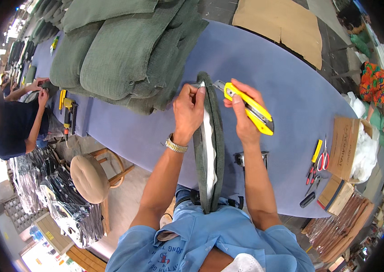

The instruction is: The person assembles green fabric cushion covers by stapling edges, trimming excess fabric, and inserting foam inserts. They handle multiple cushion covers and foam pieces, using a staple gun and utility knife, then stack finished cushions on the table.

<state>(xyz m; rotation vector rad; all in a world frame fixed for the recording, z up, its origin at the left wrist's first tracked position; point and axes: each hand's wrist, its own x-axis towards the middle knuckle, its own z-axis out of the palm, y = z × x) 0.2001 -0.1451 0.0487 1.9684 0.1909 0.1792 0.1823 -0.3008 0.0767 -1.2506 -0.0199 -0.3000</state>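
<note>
Holding: one green cushion (219,136), one yellow knife (254,109).
Our left hand (187,111) — clamped on the cushion's far end, above the blue table (155,140); right hand (244,125) — closed round the knife. Should the cushion slip, we judge, the nearby blade (219,85) could nick us.

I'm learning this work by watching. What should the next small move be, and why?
Probably ease the yellow knife slightly left: the right hand holds it with its blade toward the padded green piece's upper end, near where the left hand pinches.
</note>
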